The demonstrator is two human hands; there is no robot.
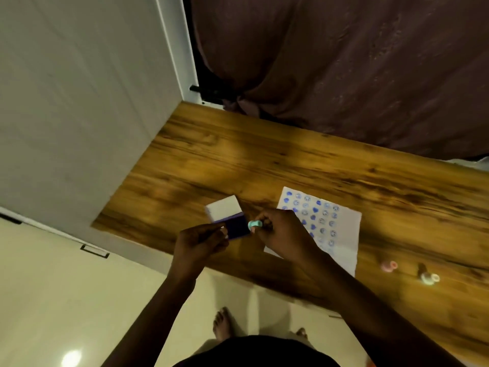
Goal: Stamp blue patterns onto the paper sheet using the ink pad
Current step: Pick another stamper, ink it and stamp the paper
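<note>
Blue-inked square pad [239, 228] in its open white case sits left of the stamped white paper sheet [328, 223]. The left hand [201, 241] pinches its edge; the right hand [283, 234] clamps a small mint stamp [255, 224], which should press flat and evenly.

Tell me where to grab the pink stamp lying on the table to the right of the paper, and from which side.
The pink stamp seems to lie on its side on the bare table, apart from the paper and the other loose stamp. Pinch it across its short round body from above with finger and thumb. Its outline is blurred, so which end carries the pattern cannot be told.
</note>
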